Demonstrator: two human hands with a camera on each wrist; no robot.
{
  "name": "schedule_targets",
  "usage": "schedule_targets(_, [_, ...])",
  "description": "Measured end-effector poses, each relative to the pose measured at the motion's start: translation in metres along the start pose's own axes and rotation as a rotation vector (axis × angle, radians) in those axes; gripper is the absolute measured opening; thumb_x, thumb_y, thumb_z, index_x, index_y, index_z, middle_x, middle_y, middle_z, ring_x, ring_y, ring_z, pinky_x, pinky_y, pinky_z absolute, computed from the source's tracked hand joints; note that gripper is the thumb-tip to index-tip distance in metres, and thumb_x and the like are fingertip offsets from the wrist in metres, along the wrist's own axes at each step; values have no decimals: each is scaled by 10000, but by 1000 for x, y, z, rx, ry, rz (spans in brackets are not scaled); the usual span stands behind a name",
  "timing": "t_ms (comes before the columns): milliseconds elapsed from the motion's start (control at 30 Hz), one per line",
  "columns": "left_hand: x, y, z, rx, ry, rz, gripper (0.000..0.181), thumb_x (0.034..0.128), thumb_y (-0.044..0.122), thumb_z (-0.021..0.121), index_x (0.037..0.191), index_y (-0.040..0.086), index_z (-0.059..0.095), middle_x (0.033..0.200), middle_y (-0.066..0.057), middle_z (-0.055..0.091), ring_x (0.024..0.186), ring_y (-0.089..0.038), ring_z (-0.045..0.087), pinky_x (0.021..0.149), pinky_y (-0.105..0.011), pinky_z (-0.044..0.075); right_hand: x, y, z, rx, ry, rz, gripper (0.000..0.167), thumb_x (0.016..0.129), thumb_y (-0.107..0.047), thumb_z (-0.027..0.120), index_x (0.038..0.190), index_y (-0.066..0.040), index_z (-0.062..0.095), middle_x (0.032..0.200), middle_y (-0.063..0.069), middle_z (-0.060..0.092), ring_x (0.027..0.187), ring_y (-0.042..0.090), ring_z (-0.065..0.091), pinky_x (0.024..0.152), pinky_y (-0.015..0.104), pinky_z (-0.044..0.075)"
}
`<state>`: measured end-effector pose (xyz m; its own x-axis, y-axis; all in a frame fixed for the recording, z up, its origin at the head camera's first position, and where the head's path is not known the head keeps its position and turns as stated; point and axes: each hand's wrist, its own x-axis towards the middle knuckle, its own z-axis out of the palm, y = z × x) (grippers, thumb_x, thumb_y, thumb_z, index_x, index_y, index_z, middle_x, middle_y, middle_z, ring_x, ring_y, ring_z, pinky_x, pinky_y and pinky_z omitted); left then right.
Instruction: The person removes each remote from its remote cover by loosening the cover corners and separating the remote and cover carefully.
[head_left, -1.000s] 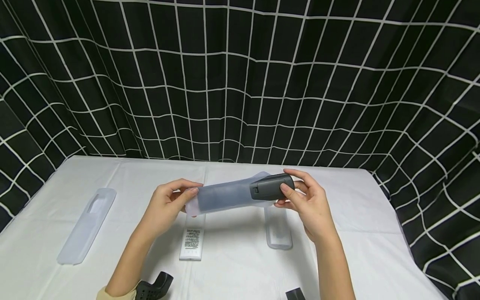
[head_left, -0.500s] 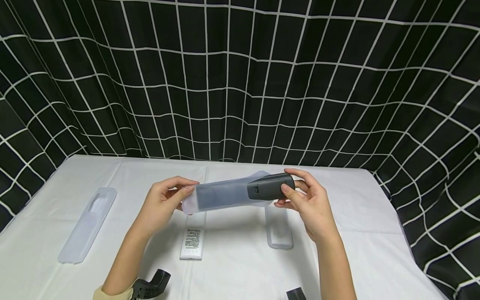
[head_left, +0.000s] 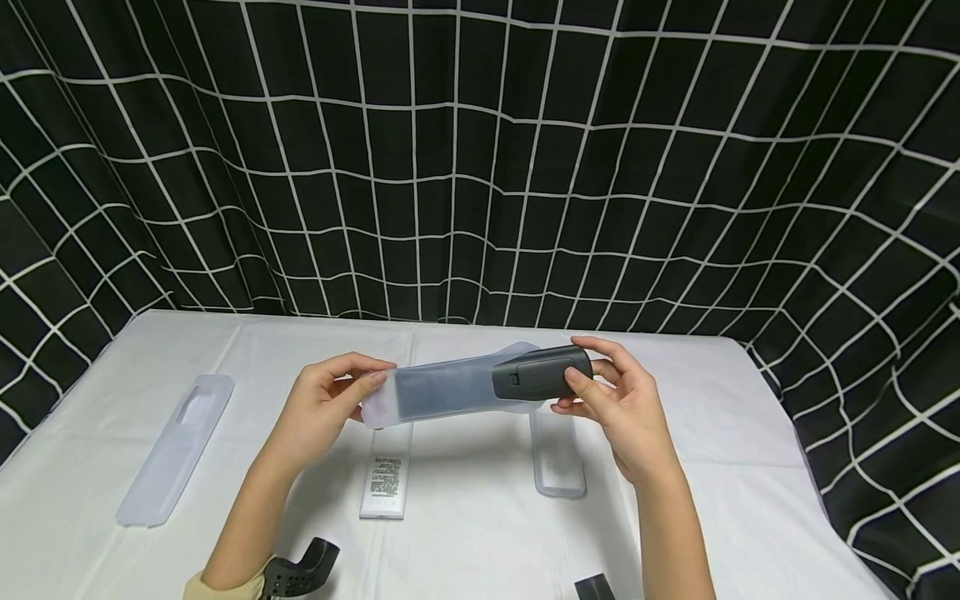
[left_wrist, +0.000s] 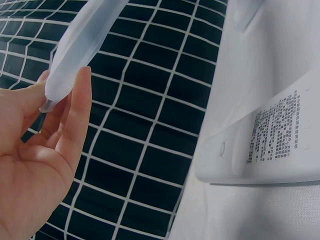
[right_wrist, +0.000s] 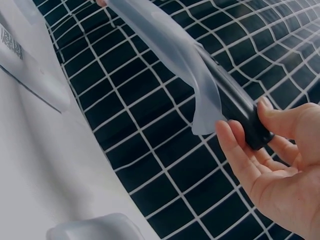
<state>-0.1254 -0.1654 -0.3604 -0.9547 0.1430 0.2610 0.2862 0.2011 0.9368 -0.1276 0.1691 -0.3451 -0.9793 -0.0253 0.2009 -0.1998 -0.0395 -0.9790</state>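
A black remote control [head_left: 542, 373] is held above the table, its battery-cover end sticking out of a translucent silicone sleeve [head_left: 442, 390]. The rest of it shows dark through the sleeve. My left hand [head_left: 330, 397] pinches the closed left end of the sleeve [left_wrist: 75, 60] between thumb and fingers. At the other end my right hand [head_left: 615, 400] grips the bare end of the remote [right_wrist: 240, 110], thumb on the near face. The sleeve's flared mouth [right_wrist: 206, 107] stands away from the remote in the right wrist view.
On the white-covered table [head_left: 472, 533] lies a white remote control [head_left: 385, 479] with a printed label facing up. A translucent sleeve [head_left: 174, 454] with an oblong cutout lies far left. Another clear-edged case [head_left: 558, 458] lies below my right hand. A black grid-patterned curtain [head_left: 480, 167] hangs behind.
My left hand and the sleeve have shifted slightly left. The right hand has barely moved, and slightly more of the black remote shows outside the sleeve.
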Motion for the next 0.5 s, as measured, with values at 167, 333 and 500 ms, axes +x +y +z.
schedule_targets(167, [1, -1, 0, -6, -8, -13, 182, 1029, 14, 649, 1162, -72, 739, 1177, -231, 716, 798, -123, 682, 670, -261, 617, 0, -1, -2, 7, 3, -5, 374, 994, 82, 652, 1309, -120, 639, 962, -1, 708, 673, 143, 698, 746, 361, 667])
schedule_targets(333, [1, -2, 0, 3, -1, -20, 179, 1024, 15, 657, 1158, -67, 744, 1155, -207, 724, 790, -125, 677, 669, -255, 615, 0, -2, -3, 10, 5, -8, 389, 991, 83, 656, 1272, -185, 664, 957, -3, 708, 671, 140, 701, 743, 357, 667])
schedule_targets(500, [0, -1, -2, -4, 4, -11, 180, 1022, 11, 662, 1157, -74, 744, 1153, -229, 722, 784, -114, 668, 663, -246, 611, 0, -2, -3, 6, 9, -13, 378, 991, 87, 655, 1315, -108, 643, 960, -4, 706, 668, 139, 701, 744, 353, 667])
